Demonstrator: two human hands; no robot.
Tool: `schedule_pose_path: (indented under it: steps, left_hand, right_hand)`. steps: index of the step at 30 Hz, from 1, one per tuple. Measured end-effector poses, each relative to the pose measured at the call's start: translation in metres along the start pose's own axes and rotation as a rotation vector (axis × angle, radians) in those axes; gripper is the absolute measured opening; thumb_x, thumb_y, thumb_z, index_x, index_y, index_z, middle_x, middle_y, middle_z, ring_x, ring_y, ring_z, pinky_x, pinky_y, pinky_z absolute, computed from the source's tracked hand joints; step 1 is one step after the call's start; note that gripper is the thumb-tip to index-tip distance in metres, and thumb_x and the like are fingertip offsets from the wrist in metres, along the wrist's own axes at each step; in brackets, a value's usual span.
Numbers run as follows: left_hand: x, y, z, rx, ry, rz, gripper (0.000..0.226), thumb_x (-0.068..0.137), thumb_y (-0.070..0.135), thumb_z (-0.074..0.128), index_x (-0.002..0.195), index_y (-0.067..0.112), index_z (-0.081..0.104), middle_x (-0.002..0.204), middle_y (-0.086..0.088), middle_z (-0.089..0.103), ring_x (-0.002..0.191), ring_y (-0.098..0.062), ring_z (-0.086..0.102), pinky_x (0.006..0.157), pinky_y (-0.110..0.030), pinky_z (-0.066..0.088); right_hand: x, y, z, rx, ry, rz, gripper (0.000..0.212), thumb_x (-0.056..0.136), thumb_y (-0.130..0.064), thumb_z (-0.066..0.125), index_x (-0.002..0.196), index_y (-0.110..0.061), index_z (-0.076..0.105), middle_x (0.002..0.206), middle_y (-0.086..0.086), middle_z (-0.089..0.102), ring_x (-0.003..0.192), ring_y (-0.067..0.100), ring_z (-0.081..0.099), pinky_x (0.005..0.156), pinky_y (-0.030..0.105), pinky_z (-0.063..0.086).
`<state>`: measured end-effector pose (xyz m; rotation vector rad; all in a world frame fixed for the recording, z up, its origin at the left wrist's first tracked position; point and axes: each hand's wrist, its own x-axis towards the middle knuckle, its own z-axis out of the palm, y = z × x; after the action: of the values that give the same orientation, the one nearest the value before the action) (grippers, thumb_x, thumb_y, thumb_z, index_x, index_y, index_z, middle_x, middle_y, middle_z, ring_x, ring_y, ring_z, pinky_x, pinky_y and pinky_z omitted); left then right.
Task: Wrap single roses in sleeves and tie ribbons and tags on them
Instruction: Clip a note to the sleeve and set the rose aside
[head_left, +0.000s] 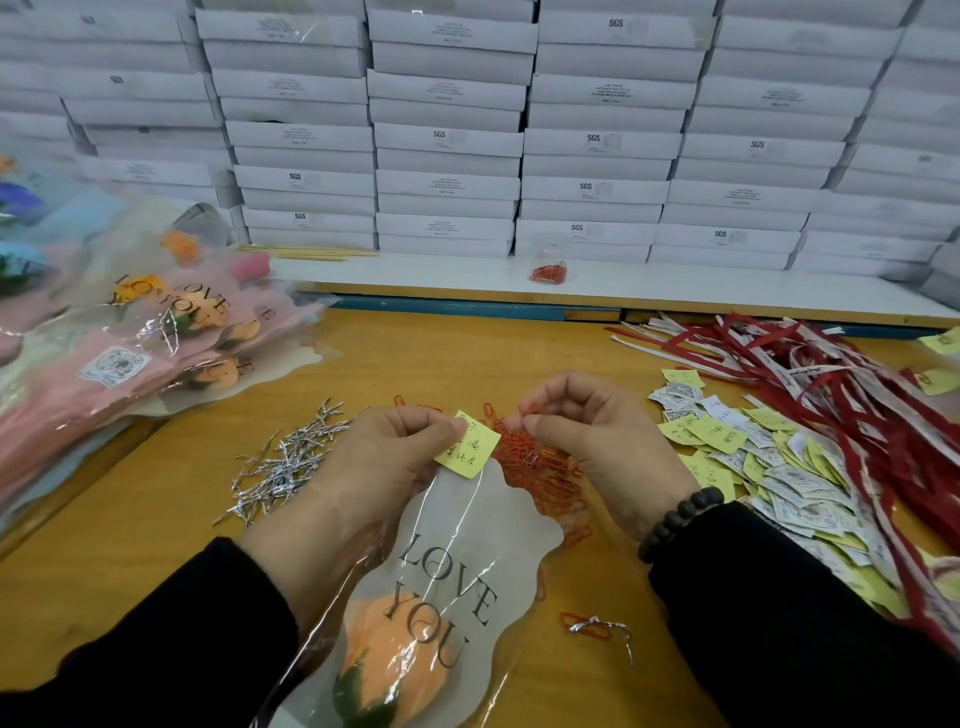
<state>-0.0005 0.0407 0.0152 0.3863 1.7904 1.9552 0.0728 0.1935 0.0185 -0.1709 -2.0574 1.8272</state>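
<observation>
An orange rose (387, 660) lies in a clear and frosted sleeve (467, 545) printed LOVE YOU, low in the middle of the wooden table. My left hand (384, 457) pinches a yellow handwritten tag (467, 444) against the sleeve's top edge. My right hand (597, 431) pinches a small red paper clip just right of the tag, above a heap of red paper clips (545, 473).
Silver twist ties (291, 457) lie left of my hands. Wrapped roses (156, 332) are piled at far left. Yellow and white tags (753, 467) and red ribbons (831, 374) cover the right side. White boxes (467, 130) are stacked behind a shelf holding a bag of clips (549, 270).
</observation>
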Motion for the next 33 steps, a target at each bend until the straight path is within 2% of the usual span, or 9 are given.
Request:
schedule_pose_path:
  steps: [2, 5, 10, 16, 20, 22, 26, 33]
  left_hand:
    - [0.0, 0.0, 0.001, 0.0, -0.008, 0.012, 0.015, 0.084, 0.006, 0.059, 0.081, -0.008, 0.065, 0.062, -0.009, 0.067, 0.049, -0.011, 0.06, 0.05, -0.018, 0.05]
    - [0.001, -0.002, 0.001, 0.03, -0.02, 0.018, 0.015, 0.085, 0.007, 0.059, 0.08, -0.006, 0.066, 0.065, -0.011, 0.066, 0.052, -0.013, 0.058, 0.052, -0.02, 0.049]
    - [0.0, -0.003, 0.0, 0.055, -0.058, 0.016, 0.016, 0.084, 0.01, 0.06, 0.072, 0.004, 0.07, 0.064, -0.008, 0.069, 0.052, -0.011, 0.061, 0.052, -0.02, 0.05]
    - [-0.003, -0.001, 0.004, 0.011, -0.101, 0.016, 0.016, 0.085, 0.007, 0.059, 0.074, 0.0, 0.068, 0.062, -0.008, 0.068, 0.048, -0.011, 0.06, 0.046, -0.018, 0.049]
    - [-0.004, -0.003, 0.005, 0.045, -0.128, 0.023, 0.017, 0.084, 0.009, 0.06, 0.071, 0.004, 0.07, 0.064, -0.01, 0.066, 0.05, -0.013, 0.055, 0.048, -0.02, 0.046]
    - [-0.005, -0.003, 0.005, 0.06, -0.15, 0.018, 0.02, 0.083, 0.012, 0.061, 0.067, 0.008, 0.071, 0.066, -0.011, 0.065, 0.054, -0.016, 0.054, 0.052, -0.024, 0.045]
    - [-0.004, -0.003, 0.005, 0.086, -0.16, 0.013, 0.021, 0.084, 0.013, 0.061, 0.066, 0.01, 0.072, 0.066, -0.01, 0.067, 0.052, -0.015, 0.058, 0.051, -0.023, 0.049]
    - [-0.004, -0.002, 0.007, 0.064, -0.094, 0.017, 0.016, 0.084, 0.01, 0.061, 0.083, -0.005, 0.068, 0.069, -0.013, 0.065, 0.052, -0.015, 0.056, 0.048, -0.02, 0.047]
  right_hand:
    - [0.0, 0.0, 0.001, 0.014, 0.02, 0.012, 0.014, 0.077, -0.003, 0.069, 0.08, -0.016, 0.065, 0.078, 0.007, 0.072, 0.067, 0.006, 0.065, 0.055, 0.011, 0.046]
    - [0.0, 0.001, 0.003, 0.104, 0.021, 0.051, 0.014, 0.078, -0.001, 0.069, 0.084, -0.012, 0.065, 0.067, 0.001, 0.069, 0.056, 0.004, 0.064, 0.046, 0.012, 0.046]
    - [0.002, 0.004, 0.004, 0.114, 0.11, 0.058, 0.009, 0.079, -0.003, 0.068, 0.081, -0.011, 0.065, 0.066, 0.001, 0.071, 0.057, 0.006, 0.063, 0.052, 0.014, 0.049]
    - [0.003, 0.005, 0.008, 0.04, 0.203, 0.038, 0.011, 0.08, -0.011, 0.07, 0.072, -0.01, 0.063, 0.054, -0.001, 0.065, 0.045, 0.004, 0.055, 0.044, 0.013, 0.043]
    - [0.001, 0.006, 0.015, -0.036, 0.24, 0.036, 0.015, 0.079, -0.017, 0.072, 0.072, -0.007, 0.063, 0.059, 0.003, 0.063, 0.05, 0.007, 0.058, 0.048, 0.019, 0.048]
    - [0.0, 0.007, 0.018, -0.052, 0.232, 0.039, 0.018, 0.08, -0.021, 0.071, 0.071, -0.008, 0.062, 0.062, 0.005, 0.064, 0.051, 0.012, 0.061, 0.045, 0.023, 0.048]
    - [0.0, 0.004, 0.021, -0.035, 0.199, 0.04, 0.018, 0.081, -0.021, 0.07, 0.066, -0.014, 0.062, 0.058, -0.001, 0.064, 0.053, 0.011, 0.061, 0.047, 0.02, 0.047]
    - [-0.001, 0.003, 0.021, -0.028, 0.178, 0.062, 0.019, 0.081, -0.024, 0.07, 0.067, -0.014, 0.064, 0.063, 0.004, 0.066, 0.057, 0.015, 0.063, 0.051, 0.022, 0.05]
